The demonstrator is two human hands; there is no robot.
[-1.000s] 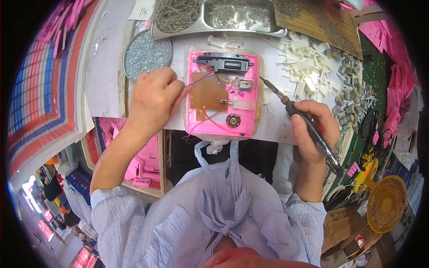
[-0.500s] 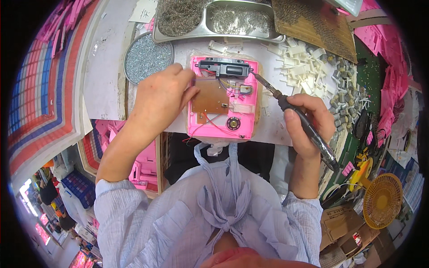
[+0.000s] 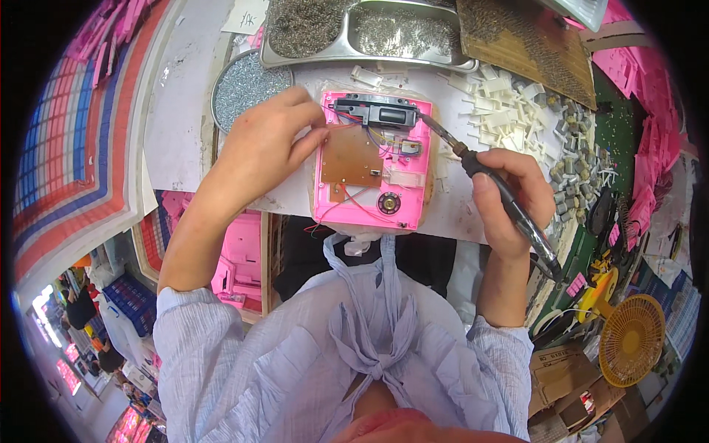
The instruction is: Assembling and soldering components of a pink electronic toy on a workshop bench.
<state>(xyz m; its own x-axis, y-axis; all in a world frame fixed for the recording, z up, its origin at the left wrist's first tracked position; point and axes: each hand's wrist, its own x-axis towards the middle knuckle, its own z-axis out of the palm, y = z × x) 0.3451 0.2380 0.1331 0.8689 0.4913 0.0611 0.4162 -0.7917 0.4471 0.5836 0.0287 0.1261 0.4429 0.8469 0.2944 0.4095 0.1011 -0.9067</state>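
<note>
A pink plastic casing point(image 3: 354, 215) lies open side up on the bench. Inside it are a brown circuit board point(image 3: 351, 156), a black module point(image 3: 382, 114) along the far edge, a round black-rimmed part point(image 3: 388, 203) and thin wires. My left hand point(image 3: 269, 136) is at the casing's far left edge, thumb and fingertips curled together where thin wires point(image 3: 338, 113) run from the black module. My right hand point(image 3: 515, 196) grips a soldering iron point(image 3: 509, 205) by its black handle. Its metal tip reaches the right end of the black module.
A round dish of small silvery screws point(image 3: 247, 87) stands on the left. Beyond the casing sits a divided metal tray point(image 3: 369, 60) of small metal parts, beside a cardboard sheet point(image 3: 528, 46). White plastic pieces point(image 3: 502, 111) and small metal cylinders point(image 3: 572, 159) lie right. A yellow fan point(image 3: 631, 340) stands lower right.
The view has shifted slightly. My left fingertips have drawn a little closer to the wires at the black module's left end. The soldering iron's tip stays at the module's right end.
</note>
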